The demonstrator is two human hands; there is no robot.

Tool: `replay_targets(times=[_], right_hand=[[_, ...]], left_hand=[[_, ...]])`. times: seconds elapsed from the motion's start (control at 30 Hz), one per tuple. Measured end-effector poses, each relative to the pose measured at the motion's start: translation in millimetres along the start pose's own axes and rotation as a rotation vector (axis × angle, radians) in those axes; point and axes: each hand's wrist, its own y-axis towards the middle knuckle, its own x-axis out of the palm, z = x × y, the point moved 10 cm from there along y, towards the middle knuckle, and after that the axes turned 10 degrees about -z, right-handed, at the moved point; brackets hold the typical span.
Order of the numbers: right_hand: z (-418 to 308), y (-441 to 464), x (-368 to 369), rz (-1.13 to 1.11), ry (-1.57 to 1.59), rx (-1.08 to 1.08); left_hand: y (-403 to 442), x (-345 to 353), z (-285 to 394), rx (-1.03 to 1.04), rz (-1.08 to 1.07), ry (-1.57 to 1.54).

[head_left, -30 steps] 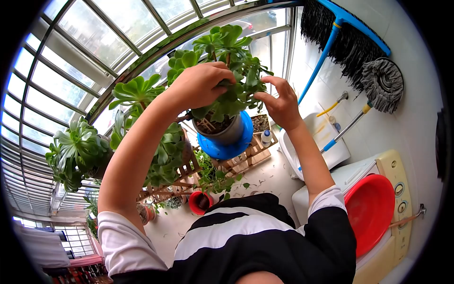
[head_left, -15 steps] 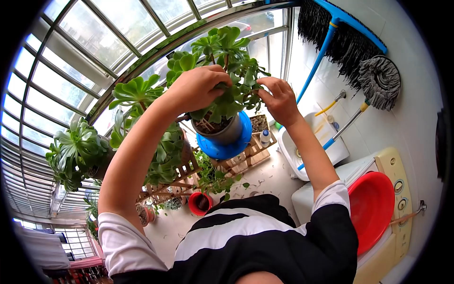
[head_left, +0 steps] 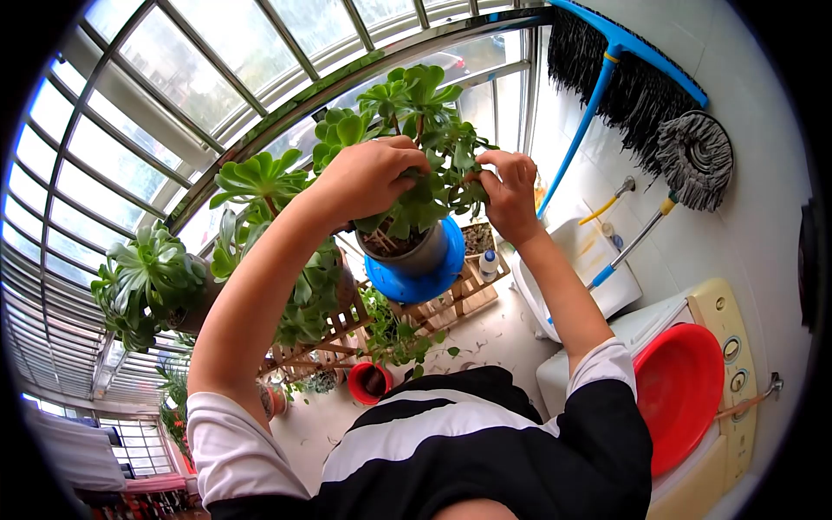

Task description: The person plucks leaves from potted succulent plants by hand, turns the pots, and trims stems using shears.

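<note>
A branching green succulent [head_left: 416,100] grows in a dark round pot [head_left: 414,251] that stands over a blue plastic basin [head_left: 451,260]. My left hand [head_left: 373,178] reaches in from the left, its fingers closed on a leaf in the middle of the foliage, with the fingertips partly hidden. On the right side of the same plant, my right hand [head_left: 513,195] pinches a leaf or small stem between thumb and forefinger. Dry twigs or stubs lie on the soil in the pot.
More succulents [head_left: 152,282] line the barred window at left. Below are a wooden slatted stand [head_left: 468,286], a white bottle [head_left: 488,264] and a red pot [head_left: 368,383]. At right are a white sink [head_left: 620,290], blue broom [head_left: 598,87], mop [head_left: 696,160] and red basin [head_left: 680,399] on a washing machine.
The view has shifted a little, so the plant sits slightly lower. My right hand has turned slightly, with its fingers more curled at the leaves. My left hand stays at the foliage.
</note>
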Motion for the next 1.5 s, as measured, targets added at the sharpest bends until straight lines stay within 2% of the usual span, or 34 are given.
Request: replay_targets(times=[0.17, 0.33, 0.43, 0.5, 0.57, 0.7, 0.83, 0.9, 0.97, 1.03, 1.1, 1.13, 1.17, 1.23, 1.3, 1.43, 1.5], right_hand=[[13, -6, 6, 0.052, 0.114, 0.169], [23, -7, 14, 0.004, 0.204, 0.257], [30, -4, 4, 0.055, 0.337, 0.356], [37, -4, -12, 0.181, 0.474, 0.389], [39, -10, -30, 0.288, 0.460, 0.386], [31, -26, -47, 0.308, 0.634, 0.429], [4, -54, -19, 0.072, 0.944, 0.431], [-23, -60, 6, -0.229, 1.002, 0.342], [-46, -62, 15, -0.371, 0.942, 0.269], [-50, -62, 26, -0.386, 0.928, 0.278], [-39, -50, 12, -0.140, 0.815, 0.333], [-39, -41, 0, -0.102, 0.712, 0.364], [-44, -30, -11, -0.041, 0.594, 0.296], [-57, -9, -26, 0.068, 0.491, 0.208], [-70, 9, -24, 0.028, 0.419, 0.147], [-78, 29, -2, 0.015, 0.239, 0.038], [-72, 34, 2, -0.016, 0.276, 0.014]], left_hand=[[0, 0, -2, 0.009, 0.004, -0.014], [1, 0, -5, 0.005, 0.014, -0.014], [1, -1, -4, -0.008, 0.022, -0.009], [3, -2, -3, -0.014, 0.022, 0.001], [3, -1, -4, -0.007, 0.005, -0.019], [2, -1, -1, 0.028, 0.008, -0.019], [-2, -5, -2, 0.031, 0.010, -0.075], [-6, -11, 1, 0.057, 0.022, -0.108], [-17, -33, 7, 0.075, 0.137, -0.107], [-26, -44, 7, 0.061, 0.167, -0.076], [-43, -60, 8, -0.041, 0.235, 0.056], [-53, -66, 18, -0.004, 0.301, 0.152], [-62, -62, 20, -0.020, 0.299, 0.151], [-78, -48, 31, -0.055, 0.240, 0.313], [-95, -22, 41, -0.108, 0.122, 0.491], [-133, 22, 27, -0.264, -0.112, 0.495], [-150, 27, 25, -0.280, -0.093, 0.496]])
